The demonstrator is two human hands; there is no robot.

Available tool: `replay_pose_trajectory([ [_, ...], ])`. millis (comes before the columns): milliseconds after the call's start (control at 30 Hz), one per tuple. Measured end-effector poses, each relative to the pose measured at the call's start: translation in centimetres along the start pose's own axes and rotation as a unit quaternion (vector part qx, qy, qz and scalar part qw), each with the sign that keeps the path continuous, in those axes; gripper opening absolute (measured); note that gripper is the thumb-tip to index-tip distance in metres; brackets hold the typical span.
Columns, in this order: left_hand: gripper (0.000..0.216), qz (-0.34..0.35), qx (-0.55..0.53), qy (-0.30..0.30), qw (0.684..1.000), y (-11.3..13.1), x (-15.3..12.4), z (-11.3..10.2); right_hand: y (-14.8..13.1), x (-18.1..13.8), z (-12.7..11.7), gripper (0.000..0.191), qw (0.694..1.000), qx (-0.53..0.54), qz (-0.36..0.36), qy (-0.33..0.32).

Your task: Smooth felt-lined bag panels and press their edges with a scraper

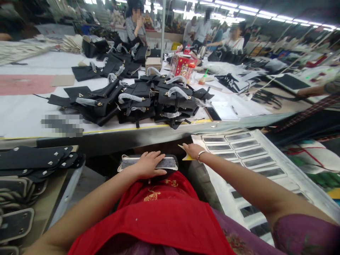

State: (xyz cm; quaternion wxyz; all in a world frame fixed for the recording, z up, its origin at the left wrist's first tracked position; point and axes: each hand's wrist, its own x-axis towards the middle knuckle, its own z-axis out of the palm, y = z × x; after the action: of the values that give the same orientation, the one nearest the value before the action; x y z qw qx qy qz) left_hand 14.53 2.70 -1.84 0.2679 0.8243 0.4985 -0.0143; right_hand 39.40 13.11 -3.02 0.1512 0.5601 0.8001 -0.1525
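Note:
My left hand (151, 164) lies flat, fingers stretched out, on a long bag panel with rounded corners (170, 163). This panel has a pale edge and a grey strip, and it rests above the red apron on my lap. Part of it is hidden under my palm. My right hand (193, 151), with a bracelet at the wrist, is pinched on a thin yellow piece with pointed corners (189, 157). It hovers by the left edge of a white board (225, 191), where several panels with dark strips (240, 135) lie in rows.
Black handbags (138, 95) with wrapped handles are heaped on the white table (29, 113). A phone (212, 113) and notepad (225, 110) lie near its edge. Stacked black panels (34, 157) stand at left. A co-worker's hand (305, 92) shows at right; other people are behind.

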Motion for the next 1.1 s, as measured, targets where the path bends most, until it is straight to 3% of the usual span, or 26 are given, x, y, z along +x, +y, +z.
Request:
replay_pose_trajectory([
  [167,0.100,0.016,0.049,0.023,0.998,2.3,3.2,1.5,1.6,-4.5,7.5,0.042,0.994,0.094,0.057,-0.024],
  [300,0.103,0.013,0.080,0.054,0.995,2.9,4.5,2.6,-0.5,-7.5,12.2,0.038,0.987,0.149,0.061,-0.021],
  [400,0.096,0.014,0.103,0.102,0.989,3.6,4.8,3.3,-2.5,-8.9,13.6,0.030,0.983,0.177,0.054,-0.008],
  [500,0.087,0.019,0.123,0.148,0.981,4.1,4.5,3.9,-2.6,-9.8,13.6,0.029,0.970,0.239,0.036,0.011],
  [567,0.082,0.022,0.129,0.167,0.977,4.4,4.3,4.2,-1.4,-10.3,13.3,0.022,0.951,0.310,-0.009,-0.012],
  [700,0.079,0.020,0.132,0.184,0.974,4.7,3.9,4.4,1.5,-11.1,12.4,0.036,0.866,0.463,-0.154,-0.108],
  [767,0.082,0.022,0.136,0.188,0.972,4.8,3.8,4.4,2.0,-11.2,11.3,0.036,0.848,0.486,-0.188,-0.097],
  [867,0.085,0.029,0.148,0.195,0.969,4.8,3.7,4.4,1.3,-10.7,9.0,0.033,0.864,0.459,-0.200,-0.063],
  [933,0.084,0.034,0.155,0.200,0.967,4.7,3.6,4.5,0.5,-10.1,7.5,0.030,0.857,0.464,-0.207,-0.090],
  [1100,0.082,0.043,0.149,0.211,0.965,4.3,3.4,4.6,-0.5,-8.6,5.7,0.038,0.781,0.549,-0.159,-0.251],
])
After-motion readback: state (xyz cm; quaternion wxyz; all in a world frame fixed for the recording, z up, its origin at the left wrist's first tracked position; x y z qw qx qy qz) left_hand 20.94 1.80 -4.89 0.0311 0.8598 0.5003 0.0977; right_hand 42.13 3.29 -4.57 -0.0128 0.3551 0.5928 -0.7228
